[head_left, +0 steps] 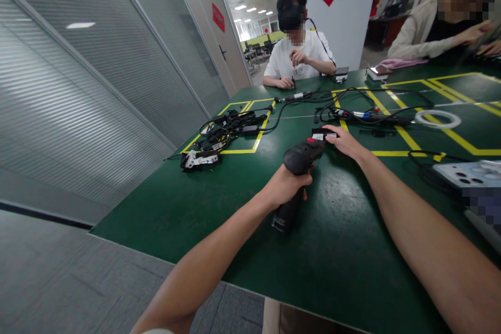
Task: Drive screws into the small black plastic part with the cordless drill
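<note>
My left hand (287, 186) is wrapped around the handle of a black power screwdriver (299, 160) with a red switch, held just above the green table (219, 203). The tool's nose points away from me toward a small black part (321, 132) with a white label. My right hand (343, 141) rests at that part, fingers closed on it at the tool's tip.
A heap of black cables and adapters (223, 133) lies at the left inside yellow tape lines. More cables and tools (364, 115) and a white tape ring (437, 118) lie farther back. A white device (467, 173) sits at the right. Two other people sit across the table.
</note>
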Motion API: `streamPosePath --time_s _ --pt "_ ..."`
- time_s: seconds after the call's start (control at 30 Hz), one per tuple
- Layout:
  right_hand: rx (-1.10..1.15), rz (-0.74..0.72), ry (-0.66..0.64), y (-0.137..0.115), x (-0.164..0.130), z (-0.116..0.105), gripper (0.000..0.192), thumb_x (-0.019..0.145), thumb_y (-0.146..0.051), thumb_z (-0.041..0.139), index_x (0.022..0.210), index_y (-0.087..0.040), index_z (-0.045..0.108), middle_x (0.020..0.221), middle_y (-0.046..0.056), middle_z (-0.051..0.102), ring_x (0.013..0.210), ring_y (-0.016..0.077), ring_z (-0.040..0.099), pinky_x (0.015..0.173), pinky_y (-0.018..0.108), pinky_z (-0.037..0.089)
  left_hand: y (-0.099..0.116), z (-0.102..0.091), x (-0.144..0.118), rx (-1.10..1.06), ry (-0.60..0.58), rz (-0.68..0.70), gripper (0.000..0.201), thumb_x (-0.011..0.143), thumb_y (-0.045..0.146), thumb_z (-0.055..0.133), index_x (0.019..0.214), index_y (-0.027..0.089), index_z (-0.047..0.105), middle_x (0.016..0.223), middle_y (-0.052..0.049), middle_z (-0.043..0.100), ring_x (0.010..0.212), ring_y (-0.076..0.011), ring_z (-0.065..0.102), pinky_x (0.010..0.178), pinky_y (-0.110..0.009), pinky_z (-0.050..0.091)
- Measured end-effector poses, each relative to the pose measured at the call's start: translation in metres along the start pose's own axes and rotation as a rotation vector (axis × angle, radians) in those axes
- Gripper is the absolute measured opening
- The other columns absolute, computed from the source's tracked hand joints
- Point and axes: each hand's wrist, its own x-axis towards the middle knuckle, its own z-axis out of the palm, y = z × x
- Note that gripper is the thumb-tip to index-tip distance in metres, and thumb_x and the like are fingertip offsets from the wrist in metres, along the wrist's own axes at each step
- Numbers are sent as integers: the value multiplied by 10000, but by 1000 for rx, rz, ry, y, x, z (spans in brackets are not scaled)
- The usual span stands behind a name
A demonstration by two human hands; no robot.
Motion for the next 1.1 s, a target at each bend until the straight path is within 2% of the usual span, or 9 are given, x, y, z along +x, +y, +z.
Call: streamPosePath --time_s 0.13,0.47,1.1 --pt "26 44 -10 1 1 1 552 791 -336 563 1336 -254 581 1254 71 574 1116 268 571 1036 435 419 -3 -1 1 19 -24 12 200 731 160 591 926 151 549 795 22 525 449 -80 563 434 -232 448" --pt "57 34 20 -9 -4 0 526 767 -291 570 1290 -267 618 1218 68 591 1102 288 564 1039 448 411 -4 -2 2 6 -24 34 214 723 158 594 933 151 555 805 20 530 459 -78 560 434 -238 458" --pt "31 44 0 -3 -1 1 538 787 -323 565 1321 -255 589 1268 67 577 1145 275 560 1052 443 408 1 0 0 13 -8 1 209 709 146 597 913 151 549 794 23 536 440 -70 548 431 -230 446"
